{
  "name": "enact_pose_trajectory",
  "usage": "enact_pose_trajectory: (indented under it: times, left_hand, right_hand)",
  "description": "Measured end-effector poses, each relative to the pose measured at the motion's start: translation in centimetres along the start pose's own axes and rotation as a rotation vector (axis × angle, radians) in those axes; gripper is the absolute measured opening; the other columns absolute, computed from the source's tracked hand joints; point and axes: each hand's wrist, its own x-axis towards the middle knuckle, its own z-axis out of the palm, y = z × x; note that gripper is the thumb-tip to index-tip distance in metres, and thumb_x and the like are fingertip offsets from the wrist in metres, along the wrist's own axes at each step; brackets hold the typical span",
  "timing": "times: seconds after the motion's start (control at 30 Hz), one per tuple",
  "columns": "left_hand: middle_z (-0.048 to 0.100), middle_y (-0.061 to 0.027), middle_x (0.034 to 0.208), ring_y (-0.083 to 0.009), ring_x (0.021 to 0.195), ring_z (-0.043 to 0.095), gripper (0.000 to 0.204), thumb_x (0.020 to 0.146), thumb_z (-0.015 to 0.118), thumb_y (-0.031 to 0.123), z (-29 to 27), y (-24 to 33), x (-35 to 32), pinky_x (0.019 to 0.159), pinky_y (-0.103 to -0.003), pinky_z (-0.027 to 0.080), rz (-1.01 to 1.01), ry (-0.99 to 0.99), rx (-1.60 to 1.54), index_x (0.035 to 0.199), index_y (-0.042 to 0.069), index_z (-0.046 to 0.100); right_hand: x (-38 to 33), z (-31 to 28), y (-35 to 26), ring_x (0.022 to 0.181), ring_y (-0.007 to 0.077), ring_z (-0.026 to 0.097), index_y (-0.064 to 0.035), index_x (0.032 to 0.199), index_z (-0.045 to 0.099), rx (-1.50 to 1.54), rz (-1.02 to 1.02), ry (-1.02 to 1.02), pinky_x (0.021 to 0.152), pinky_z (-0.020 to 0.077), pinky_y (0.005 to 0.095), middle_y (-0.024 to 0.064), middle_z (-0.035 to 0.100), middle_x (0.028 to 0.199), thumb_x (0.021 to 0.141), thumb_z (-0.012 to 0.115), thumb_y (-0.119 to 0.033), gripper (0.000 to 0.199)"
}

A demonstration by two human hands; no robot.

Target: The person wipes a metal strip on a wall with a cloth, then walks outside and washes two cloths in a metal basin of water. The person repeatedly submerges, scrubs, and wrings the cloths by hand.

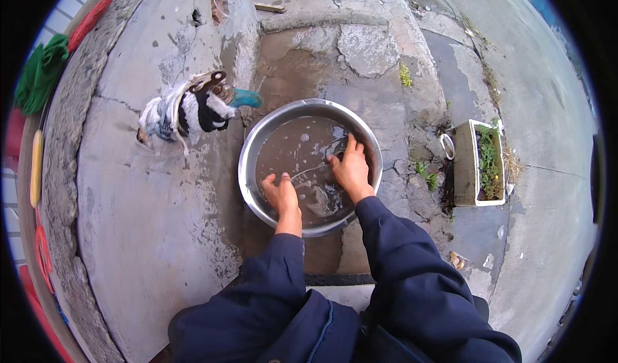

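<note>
A round metal basin full of murky brown water stands on wet concrete in front of me. Both of my hands are in it. My left hand dips into the water near the basin's front rim, fingers curled. My right hand rests in the water at the right side, fingers spread downward. Whether either hand holds something under the water is hidden by the murk. Dark blue sleeves cover both forearms.
A tap wrapped in white, black and teal cloth sticks out left of the basin. A white planter box with green plants sits to the right. Cracked concrete steps lie beyond. A low stone kerb curves along the left.
</note>
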Motion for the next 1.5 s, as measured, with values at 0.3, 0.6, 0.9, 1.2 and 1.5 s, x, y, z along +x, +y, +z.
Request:
enact_pose_trajectory:
  times: [0.3, 0.6, 0.9, 1.2, 1.5]
  left_hand:
    - [0.072, -0.0066, 0.098, -0.0154, 0.089, 0.062, 0.017, 0.098, 0.066, 0.012, -0.1, 0.9, 0.8, 0.081, -0.033, 0.051, -0.145, -0.367, -0.186, 0.108, -0.001, 0.071]
    - [0.061, 0.0048, 0.090, -0.0046, 0.087, 0.052, 0.009, 0.099, 0.064, 0.013, 0.0, 14.2, 0.5, 0.082, -0.022, 0.041, 0.429, -0.783, -0.241, 0.098, 0.004, 0.067]
    - [0.061, 0.0040, 0.085, -0.0044, 0.083, 0.051, 0.014, 0.097, 0.065, 0.018, -0.1, 22.4, -0.3, 0.075, -0.024, 0.043, 0.717, -1.041, 0.117, 0.095, 0.004, 0.063]
    - [0.066, -0.0178, 0.090, -0.0343, 0.090, 0.065, 0.019, 0.083, 0.067, 0.005, -2.7, 24.6, 2.8, 0.079, -0.040, 0.049, 1.090, -0.835, 0.622, 0.098, 0.003, 0.056]
    - [0.072, -0.0190, 0.092, -0.0317, 0.091, 0.071, 0.033, 0.076, 0.052, -0.004, -6.1, 18.2, 5.9, 0.083, -0.040, 0.053, 0.999, -0.837, 0.980, 0.101, 0.008, 0.070]
  right_hand:
    - [0.8, -3.2, -3.4, 0.107, 0.0416, 0.068, -0.0022, 0.113, 0.071, 0.253, 0.080, -0.389, 0.092, 0.0519, 0.0471, 0.0265, 0.072, 0.106, 0.084, 0.077, -0.039, 0.047]
    - [3.3, -7.5, -6.3, 0.129, 0.0411, 0.056, -0.0127, 0.152, 0.042, -0.207, -0.323, -0.343, 0.108, 0.0465, 0.0453, 0.0292, 0.047, 0.148, 0.082, 0.075, -0.021, 0.078]
    - [5.7, -10.8, -5.8, 0.096, 0.0395, 0.070, -0.0012, 0.111, 0.073, 0.356, -0.235, -0.331, 0.087, 0.0537, 0.0431, 0.0252, 0.072, 0.099, 0.092, 0.063, -0.014, 0.025]
    - [6.9, -17.8, -8.6, 0.073, 0.0337, 0.069, -0.0017, 0.089, 0.071, 0.115, -0.319, -0.056, 0.068, 0.0520, 0.0418, 0.0184, 0.069, 0.074, 0.085, 0.079, -0.041, 0.041]
    - [1.7, -13.5, -6.7, 0.085, 0.0380, 0.072, -0.0035, 0.097, 0.076, -0.195, -0.310, -0.661, 0.078, 0.0561, 0.0455, 0.0221, 0.072, 0.089, 0.088, 0.074, -0.030, 0.027]
